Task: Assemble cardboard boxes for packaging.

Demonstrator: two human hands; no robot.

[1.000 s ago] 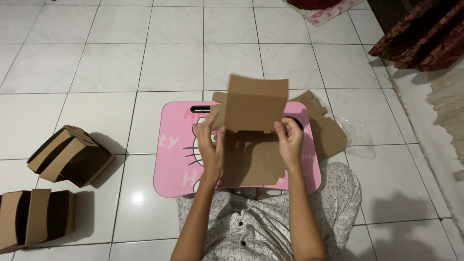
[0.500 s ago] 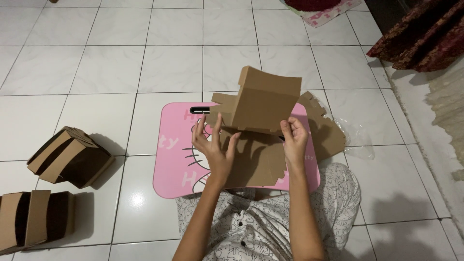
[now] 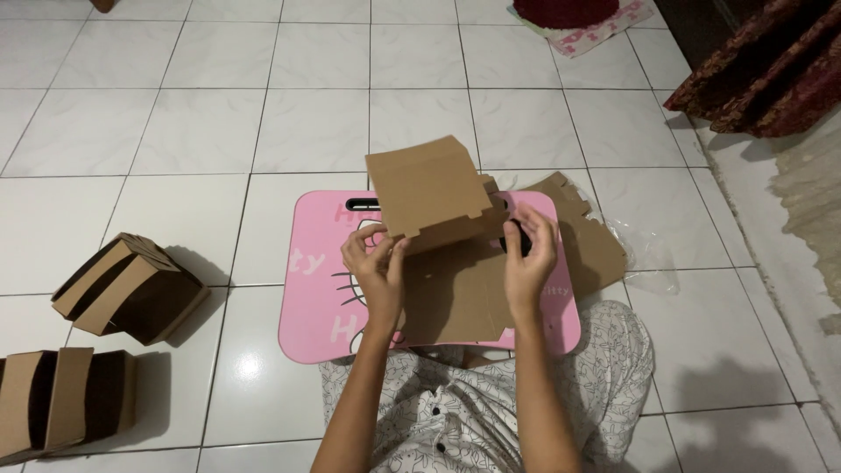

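Both hands, left hand point(image 3: 375, 263) and right hand point(image 3: 528, 254), pinch a half-folded cardboard box point(image 3: 434, 197) over the pink lap desk point(image 3: 324, 298), while finished boxes point(image 3: 123, 285) wait on the floor and flat blanks point(image 3: 587, 236) remain.

Plain brown cardboard sheet point(image 3: 429, 188); pink lap desk point(image 3: 320, 298) with white cartoon print; white glossy floor tiles point(image 3: 201, 131); white floral-patterned clothing point(image 3: 604, 377); dark red patterned cloth point(image 3: 762, 79).

Folded box stack point(image 3: 61, 398) edge-cropped
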